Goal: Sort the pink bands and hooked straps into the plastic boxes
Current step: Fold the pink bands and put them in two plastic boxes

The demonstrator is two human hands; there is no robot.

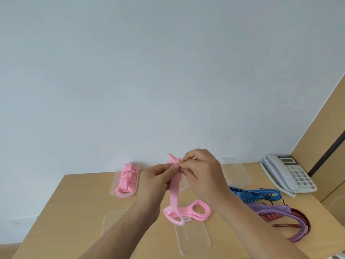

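Both my hands are raised above the middle of the wooden table (78, 191) and pinch the top end of one pink band (175, 189). My left hand (156, 176) holds it from the left, my right hand (202, 171) from the right. The band hangs down to a looped pink band pile (194, 212) lying on the table. A clear plastic box (124, 179) at the back left holds several folded pink bands. Hooked straps in blue (259, 194), purple (280, 212) and dark red (298, 219) lie in a heap to the right.
An empty clear box (236, 171) stands at the back right. Two clear lids or boxes lie near me, one in front (192, 238) and one at the left (112, 221). A grey desk telephone (291, 172) sits far right. The wall runs along the table's back edge.
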